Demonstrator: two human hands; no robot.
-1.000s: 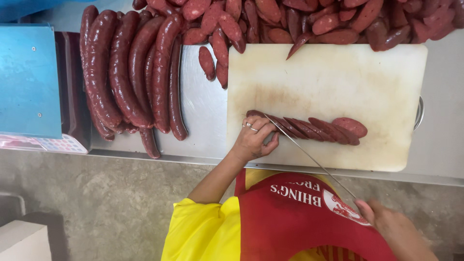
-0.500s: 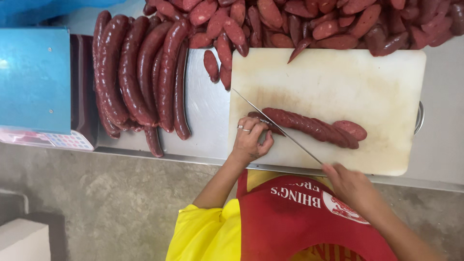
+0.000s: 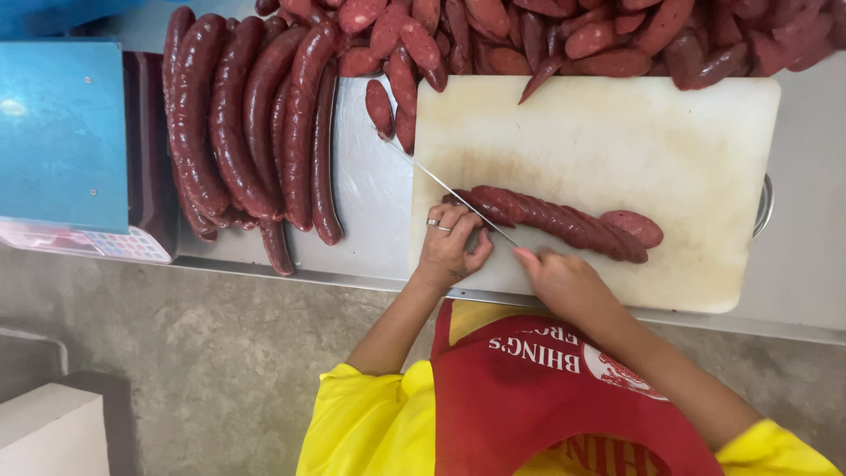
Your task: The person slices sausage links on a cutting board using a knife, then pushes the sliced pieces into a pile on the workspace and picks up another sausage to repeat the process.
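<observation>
A dark red sausage [image 3: 564,216], cut into slanted slices that still lie together, rests on a white cutting board [image 3: 617,132]. My left hand [image 3: 449,242], a ring on one finger, presses down on the sausage's left end. My right hand [image 3: 564,282] grips the handle of a thin long knife [image 3: 449,189]. Its blade runs diagonally across that left end, just beside my left fingers, and its tip reaches past the board's left edge.
Several whole long sausages [image 3: 238,132] lie on the metal table [image 3: 366,203] left of the board. A heap of cut sausage pieces [image 3: 573,35] fills the far edge. A blue-topped scale [image 3: 62,132] stands at far left. A white box [image 3: 44,432] sits on the concrete floor.
My right hand has come forward from near my apron to the board, pushing the knife blade farther up and to the left across the sausage's end. My left hand stayed on the sausage.
</observation>
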